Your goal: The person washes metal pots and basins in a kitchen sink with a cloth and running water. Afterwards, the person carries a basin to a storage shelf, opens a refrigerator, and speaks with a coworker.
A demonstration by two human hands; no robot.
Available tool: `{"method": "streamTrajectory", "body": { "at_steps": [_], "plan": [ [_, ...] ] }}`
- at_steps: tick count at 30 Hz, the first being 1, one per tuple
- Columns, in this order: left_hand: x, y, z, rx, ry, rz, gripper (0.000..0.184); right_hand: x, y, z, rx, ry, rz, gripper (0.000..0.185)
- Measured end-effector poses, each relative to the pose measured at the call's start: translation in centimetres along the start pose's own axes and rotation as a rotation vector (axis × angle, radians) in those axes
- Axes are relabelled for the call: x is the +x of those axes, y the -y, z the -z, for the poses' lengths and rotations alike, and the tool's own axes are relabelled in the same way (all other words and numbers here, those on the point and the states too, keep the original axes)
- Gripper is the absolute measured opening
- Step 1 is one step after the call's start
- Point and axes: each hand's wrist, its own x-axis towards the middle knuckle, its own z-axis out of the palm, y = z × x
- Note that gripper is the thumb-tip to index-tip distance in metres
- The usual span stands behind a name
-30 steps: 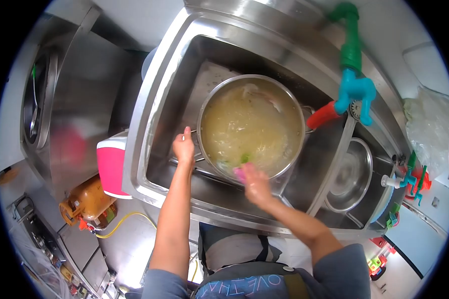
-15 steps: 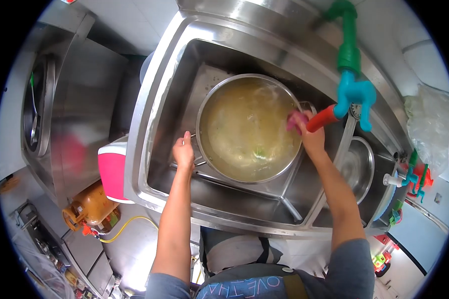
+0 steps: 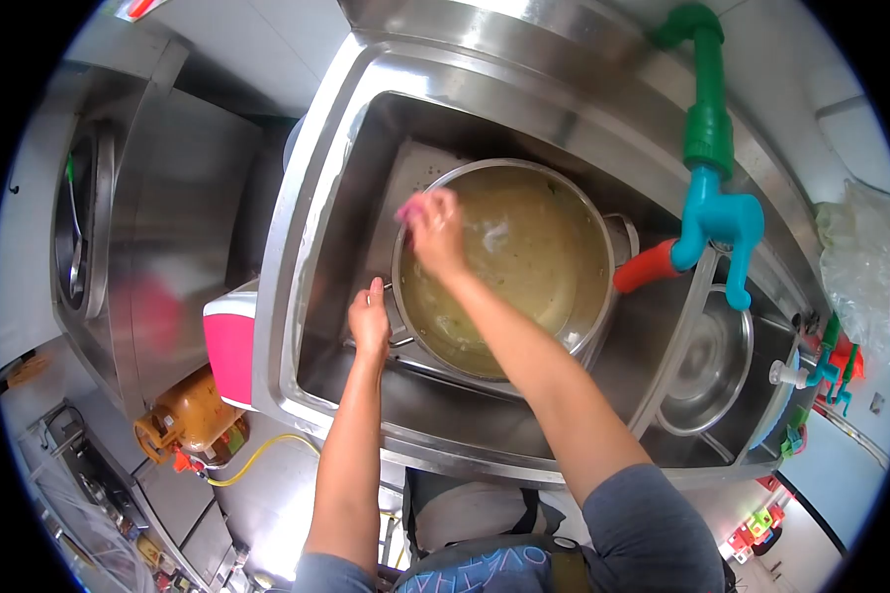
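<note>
A large round metal pot [image 3: 524, 267], filled with cloudy yellowish water, sits in the left basin of a steel sink [image 3: 445, 420]. My left hand [image 3: 370, 318] is closed around the pot's left handle. At the upper left rim, my right hand [image 3: 435, 232] holds a pink cloth or scrubber [image 3: 410, 209], its fingers pressed round it. Over the pot's right handle reaches the red end [image 3: 646, 266] of a blue-green tap [image 3: 712, 217].
A metal bowl [image 3: 705, 371] lies in the right basin. To the left are a pink and white box [image 3: 229, 346], an orange gas cylinder [image 3: 196, 415] with a yellow hose, and a steel cabinet [image 3: 183, 217]. Plastic bags [image 3: 860, 257] hang at the right.
My right hand has travelled with the pink thing from the near rim to the right rim, then across to the upper left rim. My left hand stays on the handle.
</note>
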Motion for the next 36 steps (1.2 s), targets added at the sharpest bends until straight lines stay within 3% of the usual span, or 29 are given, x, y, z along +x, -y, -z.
{"method": "streamTrajectory", "body": {
  "at_steps": [3,5,6,9,10,12,14,16,17,20,22,28,30,33,36],
  "plan": [
    [-0.3,-0.8,0.2,0.026,-0.016,0.036,0.041,-6.6,1.5,0.4,0.226,0.238,-0.114,0.023],
    [0.5,0.9,-0.1,0.074,-0.067,-0.050,0.042,-10.3,1.7,2.9,0.250,0.395,-0.124,0.030],
    [0.0,-0.2,0.1,0.070,-0.043,0.029,0.042,-12.5,0.6,3.9,0.177,0.468,-0.102,0.031],
    [-0.2,0.0,0.1,0.042,-0.094,-0.077,0.042,-14.2,-2.2,7.1,-0.104,0.724,0.045,0.031],
    [0.4,1.4,-0.1,0.050,-0.105,-0.168,0.042,-13.4,-2.7,7.5,-0.182,0.748,0.182,0.031],
    [1.1,2.5,-0.5,0.058,-0.104,-0.216,0.042,-11.3,-3.5,7.0,-0.336,0.767,0.453,0.031],
    [0.8,2.0,-0.3,0.062,-0.095,-0.166,0.042,-8.6,-4.7,4.3,-0.386,0.779,0.452,0.028],
    [0.2,0.6,-0.1,0.025,-0.082,-0.024,0.041,-5.6,-6.4,0.8,-0.622,0.598,0.372,0.025],
    [0.1,0.4,0.1,0.052,-0.070,-0.010,0.041,-4.2,-6.1,1.0,-0.580,0.595,0.343,0.024],
    [-0.1,-0.6,0.4,0.084,-0.029,0.043,0.041,-2.4,-5.9,4.2,-0.665,0.467,0.296,0.016],
    [0.0,-0.1,0.2,0.072,-0.060,0.030,0.041,-1.6,-7.9,6.2,-0.682,0.473,0.107,0.013],
    [1.4,2.5,-1.1,0.005,-0.053,-0.027,0.042,-5.0,-10.9,15.8,-0.882,0.592,0.142,0.022],
    [1.8,3.0,-1.1,0.013,-0.046,-0.092,0.042,-6.3,-10.5,18.5,-0.792,1.038,0.057,0.025],
    [1.7,2.6,-1.1,0.000,-0.072,-0.049,0.042,-6.0,-10.0,18.3,-0.487,0.944,0.136,0.027],
    [1.0,1.5,-0.5,-0.021,-0.062,-0.026,0.041,0.4,-4.8,16.8,-0.518,0.707,0.426,0.027]
  ]
}}
